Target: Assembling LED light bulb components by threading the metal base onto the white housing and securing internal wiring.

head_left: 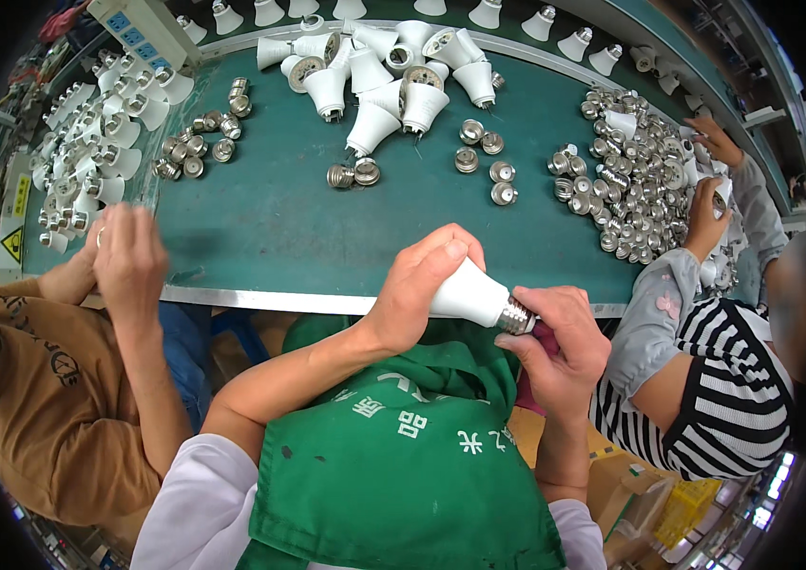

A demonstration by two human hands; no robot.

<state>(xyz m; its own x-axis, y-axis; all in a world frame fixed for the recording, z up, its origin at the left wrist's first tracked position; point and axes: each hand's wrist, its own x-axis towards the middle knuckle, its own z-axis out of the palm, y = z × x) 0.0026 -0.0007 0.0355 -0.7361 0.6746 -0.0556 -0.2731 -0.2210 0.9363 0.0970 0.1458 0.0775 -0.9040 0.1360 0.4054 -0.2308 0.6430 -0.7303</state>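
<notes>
Close to the table's front edge I hold a white bulb housing [467, 294] with a metal screw cap [516, 317] at its narrow end. My left hand [419, 290] is wrapped round the wide end of the housing. With thumb and fingers, my right hand [563, 344] grips the screw cap at the other end. The housing lies tilted, its cap pointing to the right. Beyond my hands, a pile of white bulb housings [373, 123] lies at the far middle of the green table [327, 237]. Several loose screw caps [466, 160] lie nearer, in small groups.
A co-worker's hands [127, 256] are at the left, beside rows of capped housings [108, 133]. At the right, another person's hands [707, 214] work by a large heap of screw caps [631, 190]. A conveyor [465, 38] carrying housings runs along the back. A socket box [137, 33] stands far left.
</notes>
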